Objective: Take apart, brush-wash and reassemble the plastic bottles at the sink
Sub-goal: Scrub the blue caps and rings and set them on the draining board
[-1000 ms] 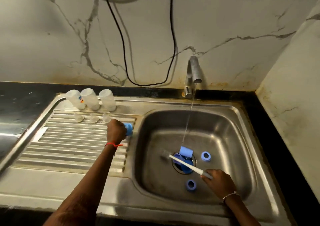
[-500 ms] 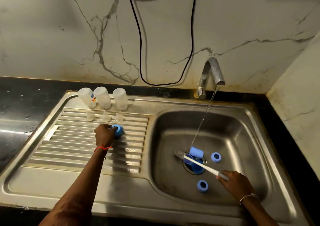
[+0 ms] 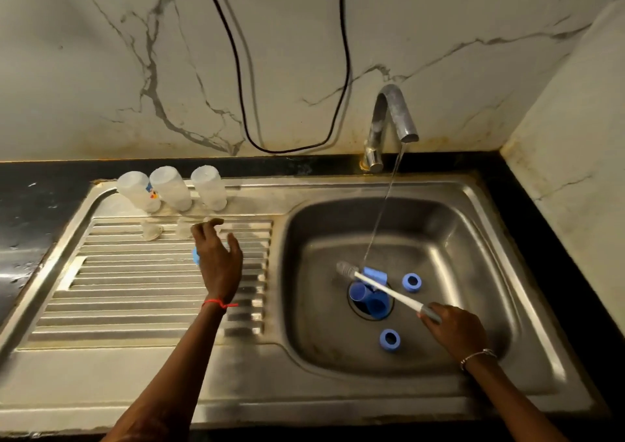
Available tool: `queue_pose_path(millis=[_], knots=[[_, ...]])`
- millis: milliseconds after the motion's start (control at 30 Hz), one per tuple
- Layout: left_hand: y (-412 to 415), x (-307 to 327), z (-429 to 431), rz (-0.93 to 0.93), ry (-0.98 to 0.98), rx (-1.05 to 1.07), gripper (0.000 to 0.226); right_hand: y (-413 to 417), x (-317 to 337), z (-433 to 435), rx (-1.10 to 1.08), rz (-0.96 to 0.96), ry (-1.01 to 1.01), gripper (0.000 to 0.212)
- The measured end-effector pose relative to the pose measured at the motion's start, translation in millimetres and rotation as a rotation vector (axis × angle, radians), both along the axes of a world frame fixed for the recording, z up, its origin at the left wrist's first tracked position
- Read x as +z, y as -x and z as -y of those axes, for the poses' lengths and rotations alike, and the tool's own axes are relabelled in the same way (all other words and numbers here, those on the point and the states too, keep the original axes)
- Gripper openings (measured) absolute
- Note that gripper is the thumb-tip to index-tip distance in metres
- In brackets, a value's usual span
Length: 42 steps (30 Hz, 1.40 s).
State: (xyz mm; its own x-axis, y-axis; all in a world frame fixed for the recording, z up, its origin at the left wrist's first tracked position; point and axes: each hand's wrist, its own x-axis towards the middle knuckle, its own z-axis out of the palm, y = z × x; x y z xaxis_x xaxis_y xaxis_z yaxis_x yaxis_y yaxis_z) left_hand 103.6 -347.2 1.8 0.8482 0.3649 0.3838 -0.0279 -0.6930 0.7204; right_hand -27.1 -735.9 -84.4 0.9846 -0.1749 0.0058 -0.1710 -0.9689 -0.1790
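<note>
In the head view, at the upper left of the frame, three bottle bodies (image 3: 170,187) stand mouth-down in a row at the back edge of the ribbed steel drainboard (image 3: 135,289). They are translucent, frosted plastic cylinders with rounded bases, and one carries a small coloured print. Just in front of them lie small clear teats (image 3: 151,231), soft-looking and dome-shaped.

The left hand (image 3: 218,259) hovers over the ribs at frame centre, fingers spread and loose, holding nothing. A blue piece (image 3: 195,256) lies on the drainboard, half hidden under the palm. I cannot tell whether the forefinger touches the nearest teat.

At right of centre, the right hand (image 3: 456,331) grips the grey end of the brush (image 3: 389,289). Its thin white rod slants up-left to a bristled head that lies near the drain. Blue caps (image 3: 359,292), smooth and tube-like, sit piled in the drain hole. Two blue rings (image 3: 411,282) lie flat on the basin (image 3: 473,255) floor, one on each side of the brush. A thin stream falls from the curved metal tap (image 3: 392,116).

By my judgement, the taking apart is finished and the bodies and teats are washed. Most of the blue parts still need brushing, and reassembly has not begun.
</note>
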Motion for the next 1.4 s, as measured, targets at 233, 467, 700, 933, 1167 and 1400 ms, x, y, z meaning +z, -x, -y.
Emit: queue_pose_path(millis=[233,467,700,933,1167,1400], knots=[[23,-57,116,-0.221,-0.179,-0.594,0.036,-2,3,-1,-0.026,0.248,0.049,0.03],[65,-119,206,-0.721,-0.536,-1.327,0.053,-3,5,-2,-0.038,0.316,0.026,0.035],[71,-152,219,-0.748,-0.56,-1.396,0.032,-2,2,-1,-0.071,0.259,0.004,0.038],[20,-98,216,-1.346,0.488,-1.042,0.018,-3,-8,3,-0.074,0.11,-0.026,0.019],[-55,-51,209,-0.983,1.468,-0.446,0.027,-2,-5,3,0.015,0.1,-0.053,0.022],[-71,-43,214,-1.077,1.453,-0.468,0.043,-4,0,1,-0.002,0.121,-0.062,0.018]])
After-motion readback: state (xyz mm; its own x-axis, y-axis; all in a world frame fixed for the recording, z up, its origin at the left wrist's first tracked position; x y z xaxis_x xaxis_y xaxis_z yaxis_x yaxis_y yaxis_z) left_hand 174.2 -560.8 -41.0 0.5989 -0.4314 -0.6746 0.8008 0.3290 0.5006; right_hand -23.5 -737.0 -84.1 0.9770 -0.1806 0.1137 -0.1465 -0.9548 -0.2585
